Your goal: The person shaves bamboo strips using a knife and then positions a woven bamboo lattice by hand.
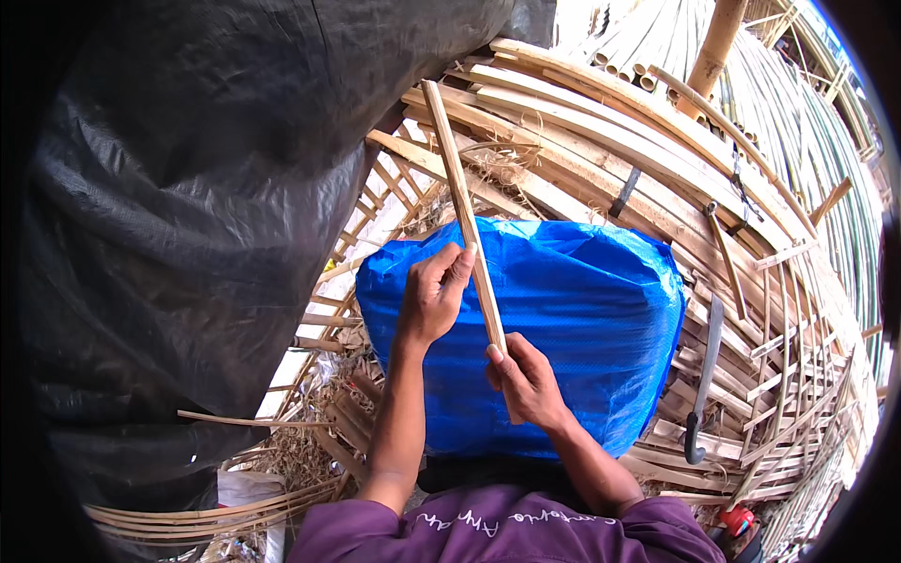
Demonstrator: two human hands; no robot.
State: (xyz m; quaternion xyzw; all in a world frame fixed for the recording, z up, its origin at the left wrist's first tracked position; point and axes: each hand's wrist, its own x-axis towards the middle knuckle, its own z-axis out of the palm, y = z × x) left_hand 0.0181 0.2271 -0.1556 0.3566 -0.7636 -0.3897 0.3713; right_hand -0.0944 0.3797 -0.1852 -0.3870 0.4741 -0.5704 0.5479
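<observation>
A long, pale bamboo strip (457, 183) slants across the middle of the view, its far end up and to the left. My left hand (436, 293) is closed round the strip partway along, with the thumb lying against it. Closer to my body, my right hand (529, 380) grips the strip by its near part, thumb on top. Some of the fingers of both hands are hidden. Beneath the strip, a blue plastic sheet (591, 319) covers my lap.
Black plastic sheeting (197, 206) hangs on the left. Stacked wooden slats (582, 122) spread behind and to the right. A long knife (709, 357) with a black handle lies right of the blue sheet. Bamboo poles (817, 141) lie farther off; a red object (738, 520) is at lower right.
</observation>
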